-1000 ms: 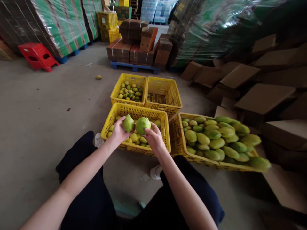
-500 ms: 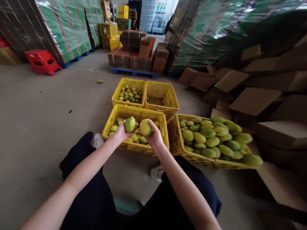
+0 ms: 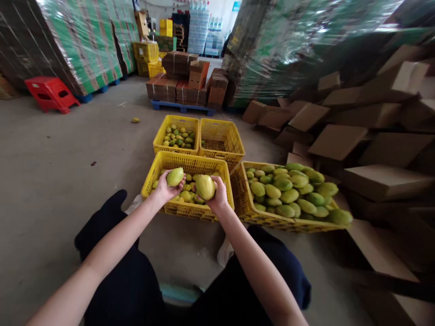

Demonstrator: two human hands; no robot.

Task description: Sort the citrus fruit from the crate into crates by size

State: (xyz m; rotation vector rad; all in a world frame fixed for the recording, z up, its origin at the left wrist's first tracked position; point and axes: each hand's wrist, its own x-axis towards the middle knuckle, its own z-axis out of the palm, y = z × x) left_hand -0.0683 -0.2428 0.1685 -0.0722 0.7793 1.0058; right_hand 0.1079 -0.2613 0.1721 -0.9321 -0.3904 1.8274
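My left hand [image 3: 167, 186] is closed round a yellow-green papaya [image 3: 175, 177], its narrower end turned up and to the right. In my right hand [image 3: 218, 194] is a rounder, yellower papaya [image 3: 205, 187]. Both fruits are held a short gap apart above the near yellow crate [image 3: 190, 209]. Inside that crate lie several more papayas [image 3: 186, 196], partly covered by my hands. To the right, another yellow crate [image 3: 248, 199] is heaped with larger green-yellow papayas [image 3: 289, 196].
Behind stand a yellow crate of smaller fruit [image 3: 179, 136] and another yellow crate [image 3: 222, 135] with little in it. One fruit [image 3: 135, 120] lies on the floor. Cardboard boxes [image 3: 338, 141] pile up at right; a red stool [image 3: 51, 93] is at left.
Both papayas have turned in my hands: the left one now tilts sideways and the right one shows a different side. The whole view has shifted slightly.
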